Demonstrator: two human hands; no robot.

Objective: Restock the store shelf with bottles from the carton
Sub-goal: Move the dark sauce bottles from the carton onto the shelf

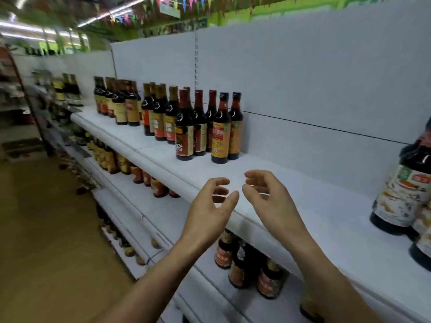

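1. A person's left hand (210, 206) and right hand (268, 197) hover side by side over the front edge of the top shelf (314, 213) in a store aisle. The fingers of both are loosely curled, the thumbs nearly meet, and neither holds anything
2. Dark sauce bottles (163, 113) stand upright in rows along the back edge of the shelf's left half. The orange-labelled bottle (220, 129) at the right end of the group is the nearest one, beyond the hands and clear of them
3. From that bottle a bare stretch of white shelf runs to the larger bottles (401, 194) crowding the right edge. The hands are poised over this gap
4. The carton that supplies the stock is not in view, and where it sits cannot be told
5. With both hands empty in front of the gap, the work appears to be between placements, and much of the shelf is left to fill
6. The next move likely calls for turning to the carton and gripping a bottle round its body. It then has to go down upright just beside the orange-labelled bottle without knocking the closely packed row
7. Below, lower shelves (144, 206) carry more bottles, some blurred, above a brown floor (46, 217), and coloured bunting (186, 3) hangs overhead
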